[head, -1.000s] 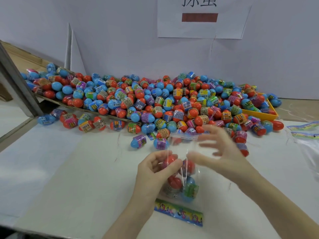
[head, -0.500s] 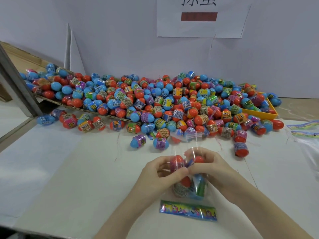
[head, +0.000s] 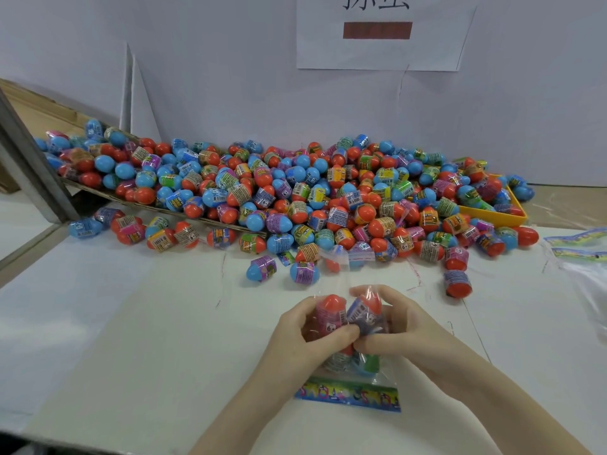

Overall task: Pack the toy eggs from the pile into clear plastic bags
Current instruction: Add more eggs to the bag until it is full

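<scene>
Both hands grip egg-filled bag.

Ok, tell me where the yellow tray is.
In the head view, the yellow tray sits far right at the pile's back edge by the wall, half buried under toy eggs.

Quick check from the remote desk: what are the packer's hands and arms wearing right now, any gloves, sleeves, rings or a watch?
Nothing worn shows. The left hand and right hand are bare, with no gloves and no rings visible. Both forearms are bare down to the bottom edge of the frame, with no sleeve, watch or bracelet in view.
</scene>
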